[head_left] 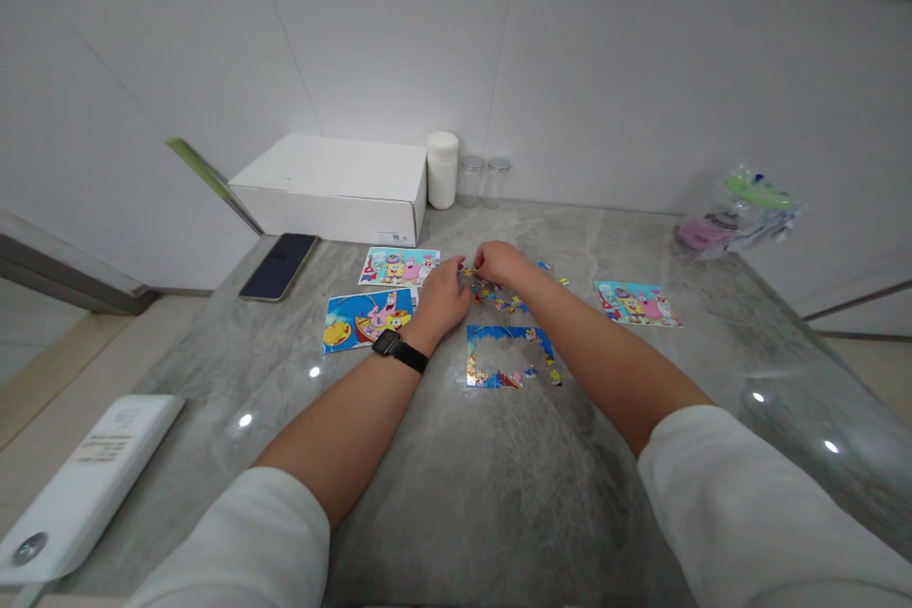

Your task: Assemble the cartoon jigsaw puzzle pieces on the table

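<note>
A heap of small jigsaw puzzle pieces (503, 296) lies between and just below my hands. My left hand (446, 293), with a black watch on the wrist, rests at the heap's left side, thumb and forefinger apart. Over the back of the heap, my right hand (500, 263) is closed, its fingertips pinched at a puzzle piece that is mostly hidden. Nearer me lies a partly joined puzzle (491, 332), mainly a blue and yellow border around bare tabletop. Several loose pieces sit along its lower right. A cartoon picture card (370, 318) lies left of my left wrist.
Two more cartoon cards lie flat, one behind the left hand (394, 267) and one card (636, 304) on the right. A phone (279, 267), white box (332, 185), white bottle (443, 173), glass jars (471, 182), plastic bag (737, 214) and white device (92, 484) stand around the grey table (456, 494).
</note>
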Action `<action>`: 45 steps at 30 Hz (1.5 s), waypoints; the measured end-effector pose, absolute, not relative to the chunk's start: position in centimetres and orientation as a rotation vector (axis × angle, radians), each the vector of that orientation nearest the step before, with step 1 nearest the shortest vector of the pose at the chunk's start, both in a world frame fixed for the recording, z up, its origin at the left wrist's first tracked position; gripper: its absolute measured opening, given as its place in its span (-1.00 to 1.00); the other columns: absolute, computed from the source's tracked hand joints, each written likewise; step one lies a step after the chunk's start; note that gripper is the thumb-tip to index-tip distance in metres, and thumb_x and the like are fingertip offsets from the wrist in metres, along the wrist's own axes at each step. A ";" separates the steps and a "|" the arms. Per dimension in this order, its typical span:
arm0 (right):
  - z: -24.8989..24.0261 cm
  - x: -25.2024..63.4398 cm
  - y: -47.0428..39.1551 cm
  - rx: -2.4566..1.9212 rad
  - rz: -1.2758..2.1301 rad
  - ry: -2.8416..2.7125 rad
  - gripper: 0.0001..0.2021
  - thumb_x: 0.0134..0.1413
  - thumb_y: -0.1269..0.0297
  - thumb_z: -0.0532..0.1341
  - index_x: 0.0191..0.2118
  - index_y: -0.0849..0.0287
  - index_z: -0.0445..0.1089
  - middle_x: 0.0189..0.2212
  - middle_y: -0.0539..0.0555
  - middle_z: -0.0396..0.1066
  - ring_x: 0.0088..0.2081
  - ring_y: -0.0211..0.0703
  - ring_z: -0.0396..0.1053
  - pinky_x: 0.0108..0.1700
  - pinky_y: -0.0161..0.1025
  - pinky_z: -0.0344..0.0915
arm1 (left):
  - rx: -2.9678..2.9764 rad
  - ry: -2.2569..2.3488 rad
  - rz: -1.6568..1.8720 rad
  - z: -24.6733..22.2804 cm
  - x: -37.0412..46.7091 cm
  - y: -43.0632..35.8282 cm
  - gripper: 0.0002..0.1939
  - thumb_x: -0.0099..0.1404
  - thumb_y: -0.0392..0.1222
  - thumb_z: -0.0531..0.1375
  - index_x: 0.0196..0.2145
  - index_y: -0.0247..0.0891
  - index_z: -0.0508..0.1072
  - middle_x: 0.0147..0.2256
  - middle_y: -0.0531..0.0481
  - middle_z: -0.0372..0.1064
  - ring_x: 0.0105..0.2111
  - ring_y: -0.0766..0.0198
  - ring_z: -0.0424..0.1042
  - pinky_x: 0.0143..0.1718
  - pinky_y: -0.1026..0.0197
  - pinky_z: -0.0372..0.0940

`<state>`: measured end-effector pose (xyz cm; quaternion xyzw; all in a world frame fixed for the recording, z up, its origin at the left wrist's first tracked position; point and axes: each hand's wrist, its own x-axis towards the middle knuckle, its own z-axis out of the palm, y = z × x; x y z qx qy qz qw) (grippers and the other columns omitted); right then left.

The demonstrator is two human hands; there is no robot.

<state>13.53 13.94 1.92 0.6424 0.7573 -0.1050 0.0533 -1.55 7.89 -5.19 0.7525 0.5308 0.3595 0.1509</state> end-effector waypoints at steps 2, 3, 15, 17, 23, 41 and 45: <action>1.9 13.5 14.0 1.951 -0.293 2.302 -0.73 0.20 0.33 0.35 0.01 0.12 0.63 0.04 0.24 0.61 0.05 0.04 0.55 0.04 -0.17 0.41 | 2.158 1.525 1.031 -5.2 -1.5 7.9 -0.46 0.32 -0.33 0.22 0.25 -0.29 0.34 0.13 -0.29 0.48 0.14 -0.04 0.48 0.25 -0.14 0.37; 1.9 13.4 14.1 1.948 -0.283 2.297 -0.73 0.20 0.31 0.35 0.01 0.14 0.63 0.04 0.26 0.61 0.05 0.05 0.55 0.04 -0.17 0.42 | 2.156 1.527 1.029 -5.1 -1.5 7.9 -0.46 0.32 -0.33 0.22 0.25 -0.29 0.34 0.13 -0.29 0.48 0.15 -0.05 0.47 0.24 -0.14 0.37; 2.0 12.4 14.2 1.913 -0.272 2.352 -0.72 0.12 0.41 0.39 -0.03 0.22 0.63 -0.03 0.32 0.62 0.00 0.11 0.54 0.00 -0.15 0.38 | 2.138 1.492 1.043 -5.1 -1.5 8.3 -0.48 0.33 -0.32 0.21 0.24 -0.35 0.37 0.11 -0.33 0.49 0.11 -0.06 0.49 0.20 -0.12 0.37; 2.3 12.8 13.8 1.913 -0.273 2.394 -0.74 0.16 0.42 0.34 -0.03 0.17 0.62 -0.01 0.27 0.62 0.01 0.07 0.54 -0.01 -0.17 0.37 | 2.130 1.478 1.052 -5.2 -1.5 8.4 -0.47 0.33 -0.33 0.21 0.24 -0.39 0.36 0.10 -0.35 0.49 0.12 -0.07 0.48 0.21 -0.13 0.36; 3.4 17.0 11.4 1.977 -0.541 2.658 -0.82 0.19 0.43 0.32 -0.12 0.17 0.63 -0.14 0.13 0.65 -0.13 -0.11 0.53 -0.07 -0.25 0.36 | 2.127 1.430 1.144 -4.8 -1.7 8.3 -0.53 0.32 -0.34 0.22 0.19 -0.31 0.42 0.08 -0.27 0.51 0.12 -0.02 0.47 0.24 -0.11 0.33; 1.1 27.4 -6.2 2.221 -2.219 2.424 -0.63 -0.08 0.14 0.48 -0.14 0.13 0.50 -0.38 -0.03 0.55 -0.33 -0.19 0.49 -0.17 -0.22 0.40 | 2.515 0.855 0.744 3.8 3.4 -4.0 -0.69 0.34 -0.08 0.39 0.02 -0.10 0.56 -0.04 -0.05 0.61 -0.01 0.06 0.55 0.12 -0.02 0.38; 0.8 27.2 -7.2 2.174 -2.246 2.411 -0.61 -0.04 0.15 0.48 -0.08 0.14 0.50 -0.38 -0.02 0.56 -0.34 -0.18 0.50 -0.19 -0.23 0.41 | 2.574 0.943 0.689 3.0 3.8 -6.4 -0.70 0.34 -0.09 0.39 0.02 -0.07 0.57 -0.03 -0.06 0.61 0.01 0.02 0.56 0.11 -0.05 0.37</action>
